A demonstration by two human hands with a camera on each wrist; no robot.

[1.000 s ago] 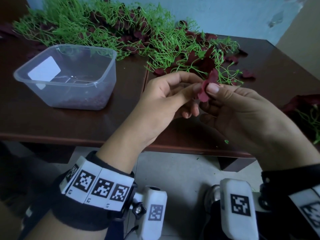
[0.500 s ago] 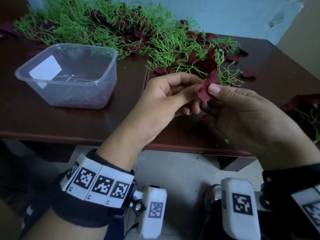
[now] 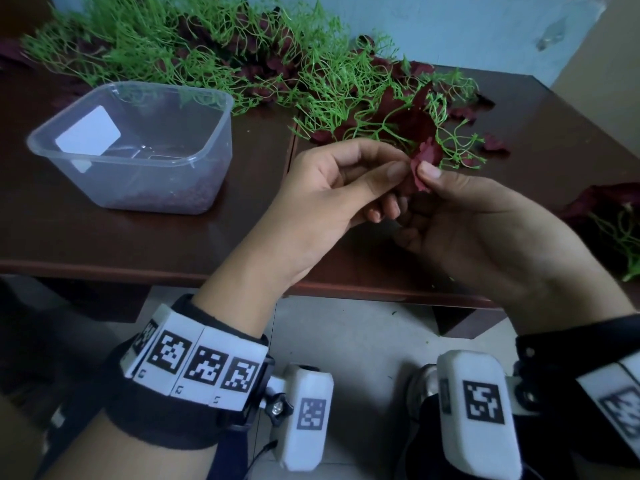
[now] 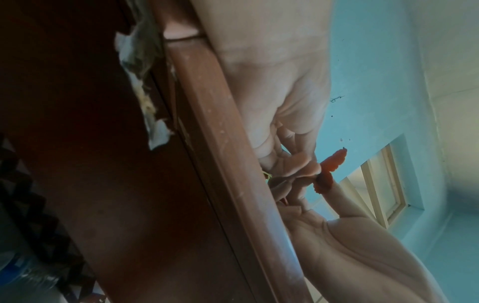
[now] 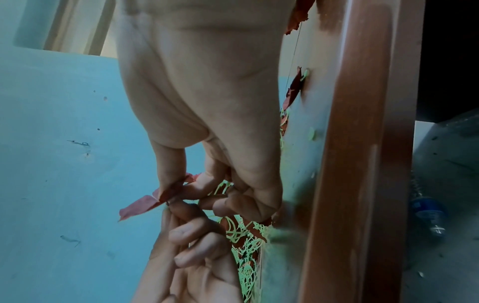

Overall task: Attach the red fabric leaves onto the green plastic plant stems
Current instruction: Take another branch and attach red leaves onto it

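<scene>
Two hands meet just above the near edge of the bench (image 3: pixel 104 244), w/ one red fabric leaf (image 3: pixel 424 162) pinched between them. Left hand (image 3: pixel 332 199) nips the leaf's left side w/ thumb & forefinger, other fingers curled under; right hand (image 3: pixel 485 223) presses its thumb on the leaf's right side, fingers curled beneath. Wrist views show the same leaf caught btwn both sets of fingertips, but whether a stem is also in the grip can't be told; none shows clearly at the pinch. Looks like the leaf is being readied or lined up, not yet seated on a stem. Left of the hands sits a clear plastic tub (image 3: pixel 138 147) w/ dark red bits at its bottom. Further back, a big tangle of green plastic stems (image 3: pixel 214 60) sprawls across the far bench, dark red leaves mixed in, so some may be done already, can't confirm. Plenty of bare green strands suggest lots left to do.
</scene>
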